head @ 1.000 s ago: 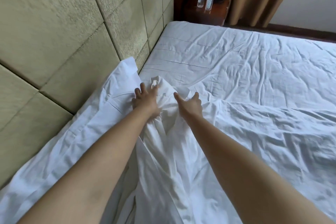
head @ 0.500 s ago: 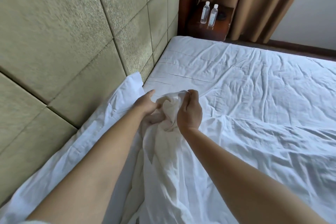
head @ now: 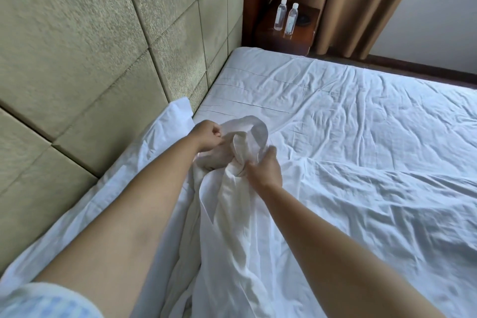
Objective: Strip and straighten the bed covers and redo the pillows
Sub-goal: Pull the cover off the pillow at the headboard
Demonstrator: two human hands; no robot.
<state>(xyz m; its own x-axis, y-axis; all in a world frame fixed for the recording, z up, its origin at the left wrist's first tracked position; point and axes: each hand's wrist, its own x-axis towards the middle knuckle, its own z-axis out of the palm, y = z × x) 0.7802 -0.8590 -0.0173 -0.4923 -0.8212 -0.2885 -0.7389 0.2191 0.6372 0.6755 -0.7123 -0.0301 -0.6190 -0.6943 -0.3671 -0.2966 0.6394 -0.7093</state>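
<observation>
A white cover point(head: 245, 142) is bunched up and lifted off the bed in front of me, its top edge curled into a loop. My left hand point(head: 209, 135) is closed on the left side of the bunch. My right hand point(head: 264, 168) grips its right side, slightly lower. The rest of the cover hangs down between my forearms. Beneath lies the wrinkled white bed sheet point(head: 361, 137). A flat white pillow point(head: 165, 131) leans along the padded headboard on the left.
A padded beige headboard point(head: 103, 46) fills the left side. A dark wooden nightstand point(head: 302, 33) at the far corner carries two water bottles point(head: 285, 18). Brown curtains point(head: 361, 2) hang behind it. The bed's far edge meets a dark wooden skirting.
My hands went from pressing on the cover to gripping it and have lifted the bunched fabric, whose top has curled into a loop. My view has tilted up a little.
</observation>
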